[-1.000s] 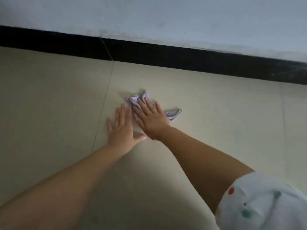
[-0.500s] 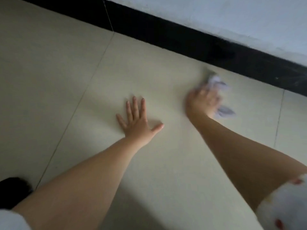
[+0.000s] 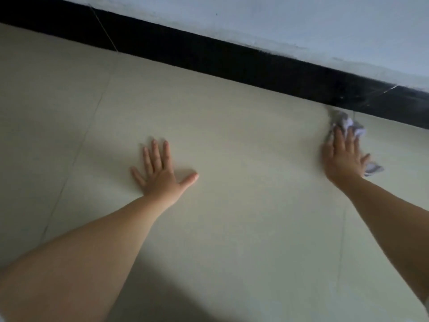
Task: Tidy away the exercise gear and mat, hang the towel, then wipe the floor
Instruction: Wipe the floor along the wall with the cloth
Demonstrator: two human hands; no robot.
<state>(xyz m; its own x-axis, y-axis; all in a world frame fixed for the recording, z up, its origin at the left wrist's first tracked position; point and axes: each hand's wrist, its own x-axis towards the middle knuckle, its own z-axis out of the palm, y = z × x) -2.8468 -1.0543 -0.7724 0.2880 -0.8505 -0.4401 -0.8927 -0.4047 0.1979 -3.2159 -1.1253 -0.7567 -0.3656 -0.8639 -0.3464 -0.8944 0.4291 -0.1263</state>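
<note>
**Cloth at the skirting, both palms on the tiles**

The right hand's fingers (image 3: 349, 141) lie straight and slightly fanned on top of a crumpled grey-and-white cloth (image 3: 348, 123), pressing it flat to the floor (image 3: 243, 182) rather than curling round it. The right hand (image 3: 343, 159) covers the cloth's middle; one bunched end pokes out past the fingertips, and a smaller corner shows by the thumb at the wrist side. The cloth's far end sits just beside the black skirting board (image 3: 232, 59), though the blur there hides whether it touches.

Well apart to the left, the left hand (image 3: 160, 175) is planted palm-down on the bare tile, its fingers (image 3: 155, 154) straight and spread, thumb stuck out wide toward the other hand. It holds nothing.

Both forearms reach out bare from the near edge. Thin grout lines cross the pale floor, one left of the left arm, one under the right arm. Above the skirting rises a pale bluish wall (image 3: 301, 19).
</note>
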